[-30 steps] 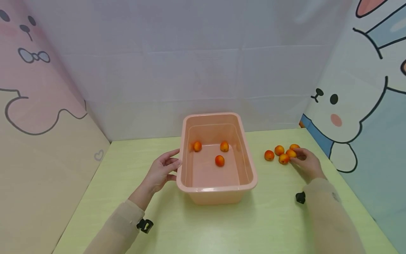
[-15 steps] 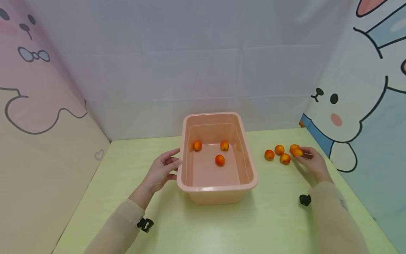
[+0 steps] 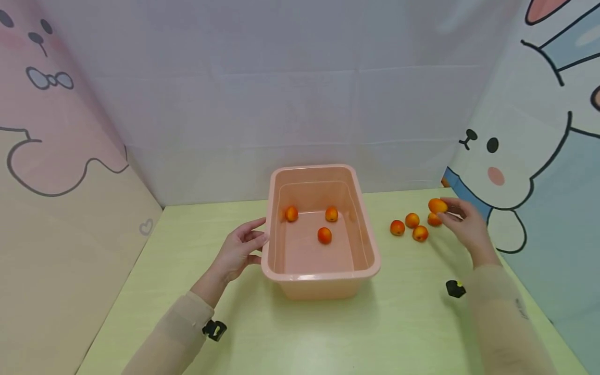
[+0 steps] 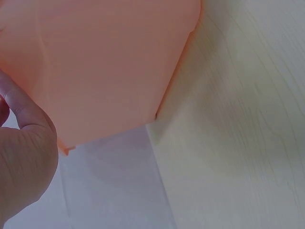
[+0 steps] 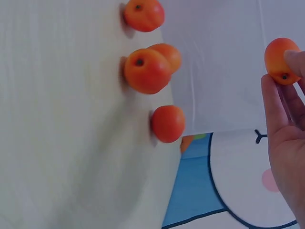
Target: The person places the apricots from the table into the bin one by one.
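Observation:
A pink plastic basin (image 3: 321,288) stands on the table with three orange-red apricots inside, one of them the apricot (image 3: 324,235) nearest its middle. My left hand (image 3: 240,250) holds the basin's left rim, thumb at the edge and fingers along the outer side; part of that hand (image 4: 26,143) shows in the left wrist view. At the right, my right hand (image 3: 466,225) pinches an apricot (image 3: 437,205) between thumb and fingertips, raised above the table. In the right wrist view this apricot (image 5: 279,61) shows its stem dimple. Below it lie several more apricots (image 3: 420,233) in a loose group.
The pale green wood-grain table (image 3: 300,338) reaches back to a white cloth backdrop (image 3: 304,104). Side panels carry cartoon drawings, with a rabbit panel (image 3: 511,156) close beyond the right hand. A strip of table lies between basin and fruit group.
My right hand has drawn an apricot out of the group and lifted it up off the table. The left hand and the basin have stayed in place.

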`<action>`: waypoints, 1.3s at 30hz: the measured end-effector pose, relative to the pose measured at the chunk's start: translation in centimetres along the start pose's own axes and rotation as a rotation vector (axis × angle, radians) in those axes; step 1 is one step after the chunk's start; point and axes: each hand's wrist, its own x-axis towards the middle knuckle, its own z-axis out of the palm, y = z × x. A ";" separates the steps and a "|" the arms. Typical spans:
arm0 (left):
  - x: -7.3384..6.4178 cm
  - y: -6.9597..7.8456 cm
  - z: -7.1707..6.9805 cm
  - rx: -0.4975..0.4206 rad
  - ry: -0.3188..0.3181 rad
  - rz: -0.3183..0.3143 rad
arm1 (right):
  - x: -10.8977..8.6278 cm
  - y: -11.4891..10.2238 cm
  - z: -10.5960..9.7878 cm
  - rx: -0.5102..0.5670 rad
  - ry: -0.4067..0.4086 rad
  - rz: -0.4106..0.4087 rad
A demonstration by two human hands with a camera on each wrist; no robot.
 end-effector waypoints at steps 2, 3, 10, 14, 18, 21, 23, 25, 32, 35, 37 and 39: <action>0.0 0.0 0.0 0.000 0.003 -0.002 | 0.4 -1.2 0.0 0.008 0.007 -0.029; 0.0 0.0 0.0 -0.001 0.005 -0.003 | 0.5 -1.9 0.0 0.006 0.010 -0.040; 0.0 0.0 0.0 0.002 0.011 -0.007 | 1.7 -6.1 0.8 0.041 0.017 -0.175; -0.1 0.0 0.0 0.008 0.011 -0.004 | 2.3 -7.9 1.8 0.091 0.003 -0.292; 0.0 0.0 0.0 0.007 0.010 -0.002 | 2.7 -9.5 2.8 0.131 -0.018 -0.328; 0.0 -0.1 0.0 0.000 0.007 -0.001 | 3.0 -10.7 3.6 0.162 -0.042 -0.350; 0.1 -0.1 -0.1 -0.002 0.007 0.000 | 3.1 -11.5 4.1 0.167 -0.064 -0.372; 0.1 -0.1 -0.1 -0.003 0.007 0.001 | 3.2 -12.3 4.6 0.188 -0.082 -0.404; 0.1 0.0 0.0 0.006 0.017 -0.008 | 3.6 -16.0 6.2 0.182 -0.118 -0.520; 0.1 0.0 0.0 0.008 0.017 -0.010 | 3.7 -17.7 6.7 0.161 -0.155 -0.550; 0.1 -0.1 0.0 0.006 0.015 -0.008 | 3.8 -18.8 7.1 0.159 -0.194 -0.575; 0.1 -0.1 0.1 0.003 0.013 -0.004 | 3.9 -19.9 7.5 0.153 -0.239 -0.605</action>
